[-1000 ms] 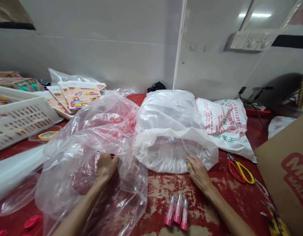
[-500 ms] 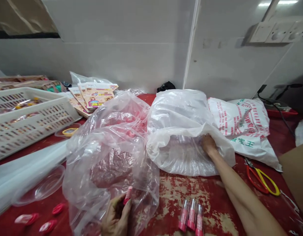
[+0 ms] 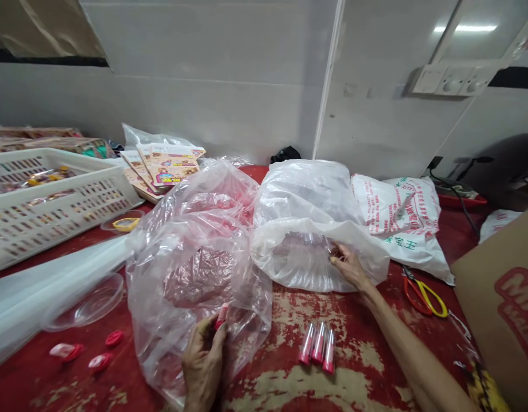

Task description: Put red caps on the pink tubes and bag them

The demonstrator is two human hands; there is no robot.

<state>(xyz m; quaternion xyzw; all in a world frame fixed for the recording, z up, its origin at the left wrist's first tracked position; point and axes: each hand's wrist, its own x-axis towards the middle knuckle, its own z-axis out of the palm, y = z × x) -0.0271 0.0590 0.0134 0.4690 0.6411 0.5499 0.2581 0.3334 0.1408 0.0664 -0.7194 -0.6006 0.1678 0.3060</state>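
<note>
The two hands were well apart over the red counter (image 3: pixel 285 315). The left hand (image 3: pixel 203 349) was closed with thumb and fingers around a small pink piece (image 3: pixel 221 316), which was held upright in front of the open mouth of the pink-filled plastic bag (image 3: pixel 195 200). The right hand (image 3: pixel 352 263) had its fingertips at the mouth of the white plastic bag (image 3: pixel 306 183), and I cannot tell whether they were pinching something or only feeling inside.

Three pink tubes with clear covers (image 3: pixel 318 343) lay side by side, nearer to the front edge of the counter than the white bag. Three loose pink pieces (image 3: pixel 99 361) were scattered at the left, and the scissors (image 3: pixel 425 294) lay at the right, beside a cardboard box (image 3: pixel 499 297).

In my judgement, the step in hand was to take a clear cover from the white bag, for fitting on the pink piece. The next move seemed to call for a light pinch by the right hand, then bringing the cover straight to the piece, while the left hand kept it steady.
</note>
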